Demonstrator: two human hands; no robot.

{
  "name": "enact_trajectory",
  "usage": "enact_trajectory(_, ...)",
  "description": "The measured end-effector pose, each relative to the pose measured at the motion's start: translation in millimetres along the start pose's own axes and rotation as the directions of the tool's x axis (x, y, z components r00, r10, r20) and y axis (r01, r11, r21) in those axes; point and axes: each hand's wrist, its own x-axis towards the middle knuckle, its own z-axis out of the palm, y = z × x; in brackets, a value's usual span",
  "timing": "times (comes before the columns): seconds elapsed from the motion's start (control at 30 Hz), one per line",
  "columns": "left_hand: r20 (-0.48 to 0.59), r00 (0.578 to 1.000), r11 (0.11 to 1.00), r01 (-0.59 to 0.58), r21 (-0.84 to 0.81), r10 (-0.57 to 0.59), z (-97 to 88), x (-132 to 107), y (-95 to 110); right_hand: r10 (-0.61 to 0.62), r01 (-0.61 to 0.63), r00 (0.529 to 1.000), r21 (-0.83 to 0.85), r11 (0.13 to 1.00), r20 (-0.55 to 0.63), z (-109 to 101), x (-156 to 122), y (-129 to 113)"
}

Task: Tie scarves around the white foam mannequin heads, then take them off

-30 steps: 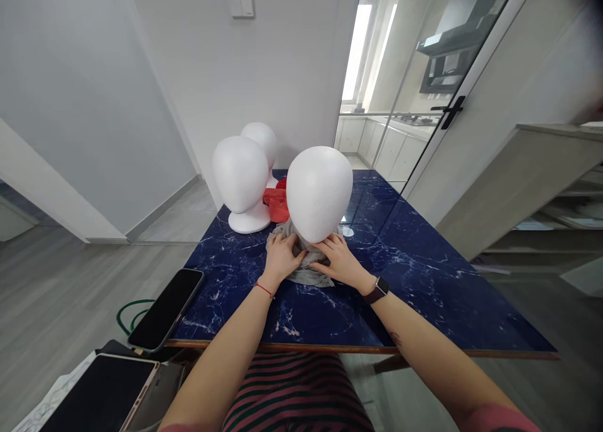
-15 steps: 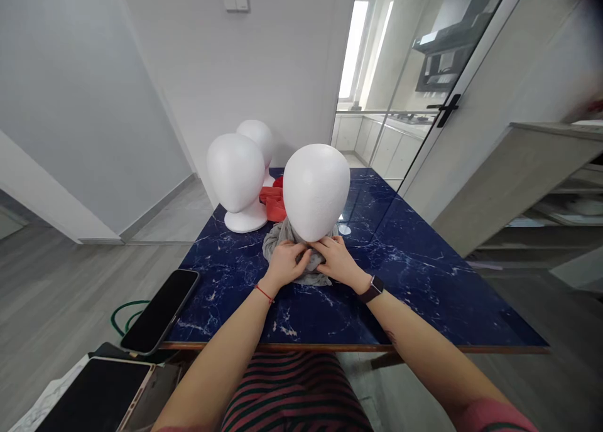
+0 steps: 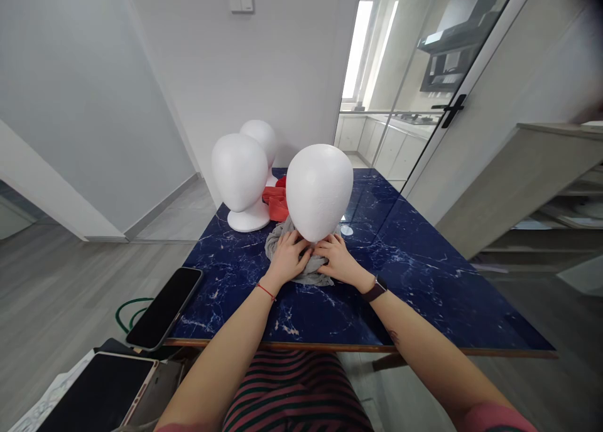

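A white foam mannequin head (image 3: 320,190) stands upright in front of me, with a grey scarf (image 3: 311,277) bunched around its neck. My left hand (image 3: 288,256) grips the scarf at the left side of the neck, fingers curled into the cloth just under the chin. On the other side, my right hand (image 3: 337,257) has its fingers bent into the same scarf, close to the left hand. The fingertips of both hands are partly hidden by folds and by the head's chin.
Two more white foam heads, a nearer one (image 3: 239,174) and a farther one (image 3: 260,140), stand at the back left beside red cloth (image 3: 276,201). The blue marbled table (image 3: 405,281) bears them. A phone (image 3: 164,307) overhangs its left edge, above a tablet (image 3: 101,391).
My left hand has shifted slightly up and left along the scarf, its fingers spreading more over the folds. My right hand barely moves. The camera view has turned slightly left.
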Motion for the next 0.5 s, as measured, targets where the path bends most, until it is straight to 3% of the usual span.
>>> enact_trajectory(0.2, -0.004, 1.000, 1.000, -0.004, 0.005, 0.004, 5.0, 2, -6, 0.016, -0.013, 0.999, 0.098, 0.995, -0.028, -9, -3, 3)
enact_trajectory(0.3, -0.009, 0.999, 0.998, 0.041, 0.051, -0.041, 8.5, 2, -10, 0.122, -0.085, 0.984, 0.260, 0.962, -0.131, -7, -2, 11)
enact_trajectory(0.4, -0.026, 0.989, 0.984, 0.150, 0.099, -0.149, 10.0, 2, -10, 0.301, -0.183, 0.918, 0.397, 0.900, -0.259, 2, 1, 19)
enact_trajectory(0.5, -0.042, 0.968, 0.959, 0.253, 0.132, -0.249, 10.8, 1, -8, 0.407, -0.261, 0.852, 0.409, 0.875, -0.328, 12, 4, 23)
